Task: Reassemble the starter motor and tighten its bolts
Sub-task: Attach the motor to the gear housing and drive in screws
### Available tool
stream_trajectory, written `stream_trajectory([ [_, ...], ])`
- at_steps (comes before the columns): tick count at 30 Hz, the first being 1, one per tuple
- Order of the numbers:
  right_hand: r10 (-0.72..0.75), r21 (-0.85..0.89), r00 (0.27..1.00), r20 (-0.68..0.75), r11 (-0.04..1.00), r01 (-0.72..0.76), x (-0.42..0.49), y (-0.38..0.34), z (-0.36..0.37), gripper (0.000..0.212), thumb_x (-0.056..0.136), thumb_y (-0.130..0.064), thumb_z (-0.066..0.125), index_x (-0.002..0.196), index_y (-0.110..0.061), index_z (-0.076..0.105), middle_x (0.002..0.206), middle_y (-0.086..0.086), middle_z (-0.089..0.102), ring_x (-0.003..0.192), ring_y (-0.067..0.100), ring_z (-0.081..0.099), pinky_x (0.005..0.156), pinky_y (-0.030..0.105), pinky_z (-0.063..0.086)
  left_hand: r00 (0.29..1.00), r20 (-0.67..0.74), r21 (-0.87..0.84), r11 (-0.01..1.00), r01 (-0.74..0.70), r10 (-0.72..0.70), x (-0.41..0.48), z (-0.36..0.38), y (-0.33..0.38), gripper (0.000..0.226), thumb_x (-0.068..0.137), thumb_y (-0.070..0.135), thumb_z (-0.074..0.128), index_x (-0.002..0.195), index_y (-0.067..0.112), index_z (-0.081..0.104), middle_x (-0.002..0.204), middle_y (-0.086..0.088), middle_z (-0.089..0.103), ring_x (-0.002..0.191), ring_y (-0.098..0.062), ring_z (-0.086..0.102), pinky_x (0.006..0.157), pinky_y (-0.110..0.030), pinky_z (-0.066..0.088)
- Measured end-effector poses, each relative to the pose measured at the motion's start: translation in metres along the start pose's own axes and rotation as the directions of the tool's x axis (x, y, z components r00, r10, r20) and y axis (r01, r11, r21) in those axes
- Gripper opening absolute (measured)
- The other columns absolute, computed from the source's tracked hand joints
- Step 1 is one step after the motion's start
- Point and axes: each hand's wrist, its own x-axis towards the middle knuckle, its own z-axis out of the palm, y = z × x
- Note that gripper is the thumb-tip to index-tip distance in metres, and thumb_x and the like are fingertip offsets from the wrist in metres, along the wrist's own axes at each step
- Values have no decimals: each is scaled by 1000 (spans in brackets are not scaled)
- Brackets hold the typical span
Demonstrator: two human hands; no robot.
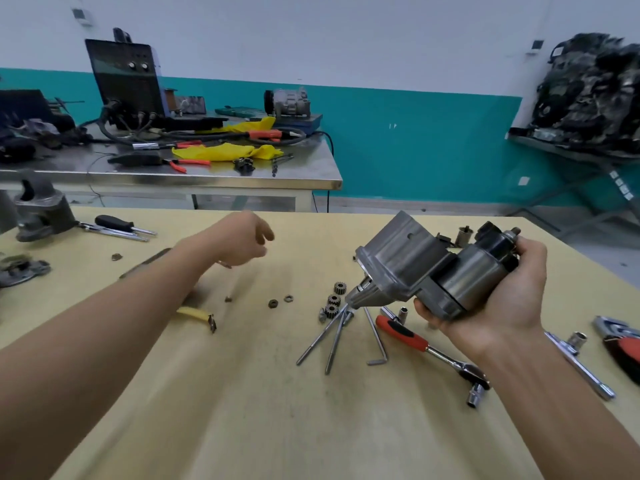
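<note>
Head view: starter motor (415, 268) held up off the counter (277, 410), right of centre
Right hand (505, 299) fingers (427, 311) wrapped round the cylindrical body; left hand (242, 240) hovers mid-frame, fingers loosely curled, nothing in them. Looks heavy, rigid, smooth metal, likely nose-heavy: grip the barrel, support the housing. Long bolts (322, 337) and gears (334, 301) lie loose below it

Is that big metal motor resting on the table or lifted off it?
Lifted off. The right hand grips the starter motor from beneath, tilted nose down near the loose gears.
</note>
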Motion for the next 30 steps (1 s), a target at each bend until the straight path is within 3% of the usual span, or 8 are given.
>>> stream_trajectory([
  [4,-50,-12,998,-40,999,49,-1,-3,-1,45,78,-63,39,63,-23,51,76,3,61,69,25,60,54,37,47,958,23,-144,950,-278,284,-32,26,59,24,90,23,70,114,27,71,97,18,66,89,-1,64,72,-19,49],
  [10,-100,-6,993,-58,995,100,-3,-7,2,47,79,-64,36,64,-23,53,75,3,61,70,26,58,57,36,45,924,132,-48,934,-355,358,-52,44,90,28,90,30,72,117,28,71,104,13,66,90,-8,59,68,-16,41],
  [13,-73,8,995,-64,997,74,-4,-6,3,46,78,-64,37,65,-23,52,75,3,60,68,25,58,55,34,45,951,159,116,951,-286,266,-56,44,91,30,87,33,74,117,30,69,104,8,64,93,-16,59,76,-28,48],
  [17,56,93,988,-143,995,-43,-7,3,5,49,77,-66,41,69,-22,61,75,6,69,67,24,64,54,36,51,964,167,76,972,-221,206,-60,49,91,28,87,25,75,114,31,69,100,7,69,87,-15,62,73,-26,48],
  [21,249,256,952,-175,946,-200,-14,20,16,61,77,-72,43,83,-17,70,72,11,74,55,29,70,56,39,55,987,41,28,987,-158,157,-66,59,93,18,86,20,74,98,25,61,92,3,63,78,-13,60,67,-24,48],
  [25,372,294,919,-132,900,-322,-21,38,24,67,72,-75,48,69,-12,72,71,14,73,51,34,69,55,41,56,983,-64,-2,985,-174,173,-80,56,86,28,86,11,68,68,24,52,71,8,55,69,-15,57,57,-22,42],
  [27,424,282,898,-116,881,-380,-25,45,26,65,71,-73,48,72,-12,71,72,14,73,52,35,69,57,41,56,978,-187,-70,991,-110,96,-94,50,76,23,85,6,69,76,25,60,74,10,59,69,-10,57,59,-21,42],
  [30,488,304,865,-116,847,-436,-29,52,30,60,74,-67,47,75,-11,69,71,14,73,51,35,68,56,42,56,909,-388,-383,924,-10,-152,-125,40,53,20,81,8,78,76,20,63,67,8,67,62,-9,62,55,-21,44],
])
